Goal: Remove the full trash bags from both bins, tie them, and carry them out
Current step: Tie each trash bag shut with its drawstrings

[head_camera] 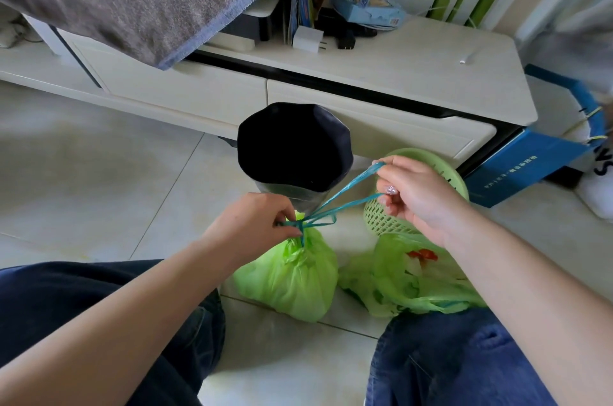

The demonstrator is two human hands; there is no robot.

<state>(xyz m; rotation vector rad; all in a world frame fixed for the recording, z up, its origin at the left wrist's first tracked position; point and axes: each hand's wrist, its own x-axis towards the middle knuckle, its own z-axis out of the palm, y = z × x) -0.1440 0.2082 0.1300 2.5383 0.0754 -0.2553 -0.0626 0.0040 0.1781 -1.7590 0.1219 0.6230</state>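
Green plastic trash bag (292, 279) is sitting on the pale tiled floor (99, 173) between the knees, neck gathered. Left hand (252, 226) is pinching the teal drawstring (345, 196) at the knot; right hand (418, 196) is pinching its looped ends taut, beside the green mesh bin (384, 219).

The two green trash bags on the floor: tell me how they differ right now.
The left bag is gathered shut at the neck and stands bunched upright; the right bag lies slumped and loose, contents showing through. The left hand and right hand pull the teal drawstring on the left bag; neither hand holds the right bag. Both are light green plastic and sit out of the bins.
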